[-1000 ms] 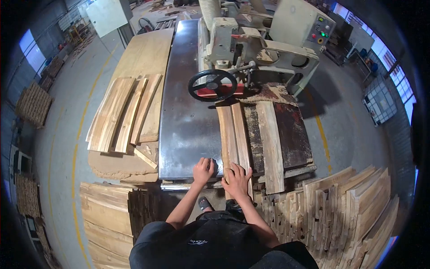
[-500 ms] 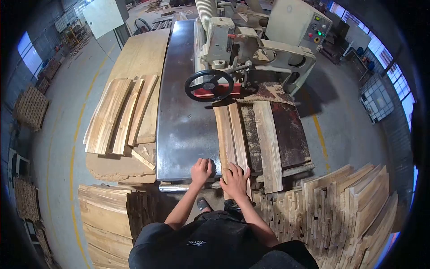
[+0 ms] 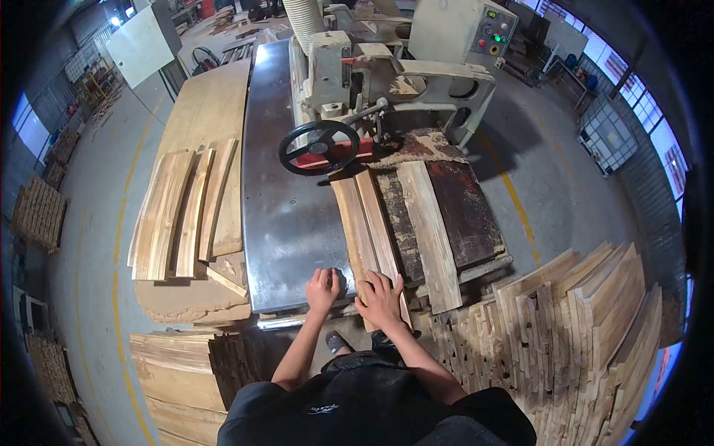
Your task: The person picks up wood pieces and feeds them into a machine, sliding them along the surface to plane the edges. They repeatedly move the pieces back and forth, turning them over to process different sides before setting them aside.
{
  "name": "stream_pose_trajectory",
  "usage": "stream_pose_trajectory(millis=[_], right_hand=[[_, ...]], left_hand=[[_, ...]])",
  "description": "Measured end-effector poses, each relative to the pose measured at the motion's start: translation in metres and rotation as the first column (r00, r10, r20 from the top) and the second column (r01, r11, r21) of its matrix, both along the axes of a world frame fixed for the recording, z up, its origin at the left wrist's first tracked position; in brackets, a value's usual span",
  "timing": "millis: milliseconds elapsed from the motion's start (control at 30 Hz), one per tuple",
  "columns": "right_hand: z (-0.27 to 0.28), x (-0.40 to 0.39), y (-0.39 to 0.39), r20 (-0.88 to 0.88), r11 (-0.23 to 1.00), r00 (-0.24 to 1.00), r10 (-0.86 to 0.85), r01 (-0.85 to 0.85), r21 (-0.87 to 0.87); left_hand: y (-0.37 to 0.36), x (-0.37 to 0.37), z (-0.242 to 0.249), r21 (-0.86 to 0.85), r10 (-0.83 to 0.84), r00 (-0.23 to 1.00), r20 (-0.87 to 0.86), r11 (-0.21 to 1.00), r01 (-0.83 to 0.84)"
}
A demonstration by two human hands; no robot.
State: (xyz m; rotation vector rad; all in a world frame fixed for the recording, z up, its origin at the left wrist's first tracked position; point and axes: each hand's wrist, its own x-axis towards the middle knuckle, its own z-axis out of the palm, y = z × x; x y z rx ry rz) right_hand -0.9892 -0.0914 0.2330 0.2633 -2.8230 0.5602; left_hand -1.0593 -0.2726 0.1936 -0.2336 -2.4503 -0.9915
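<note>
Two narrow wooden boards [image 3: 361,230] lie side by side on the saw machine's bed, their far ends close to the red guard under the handwheel. My right hand [image 3: 380,299] is over their near ends, fingers bent across the wood and thumb toward the left edge. My left hand [image 3: 323,291] is curled into a loose fist above the near edge of the smooth metal table [image 3: 294,238], left of the boards, with nothing visible in it. Right of the pair lies a wider rough plank [image 3: 429,234], apart from my hands.
A black handwheel [image 3: 320,148] and the machine housing [image 3: 329,70] stand ahead. Several cut boards [image 3: 165,215] rest on the left side table. Stacked planks [image 3: 520,342] rise at near right, another stack [image 3: 175,372] at near left. A control panel [image 3: 494,33] is at the back right.
My view has turned, so the machine and boards appear farther left. Both hands stay in about the same places, the right one still on the two boards.
</note>
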Motion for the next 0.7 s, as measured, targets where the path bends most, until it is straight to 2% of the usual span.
stream_pose_trajectory(millis=[100,167,700], right_hand=[[0.0016,0.0006,-0.0002,0.005,1.000,1.000,0.001,-0.001,-0.002],[0.0019,0.0003,0.0001,0.004,1.000,1.000,0.003,-0.003,-0.006],[0.0006,0.0003,0.0001,-0.008,1.000,1.000,0.002,-0.002,-0.016]], left_hand=[[0.0002,0.0007,0.0000,0.007,0.002,0.999,0.046,1.000,-0.002],[0.0010,-0.0002,-0.0003,0.011,0.009,1.000,-0.010,1.000,-0.009],[0.0005,-0.0010,-0.0018,-0.009,0.012,1.000,-0.025,1.000,-0.012]])
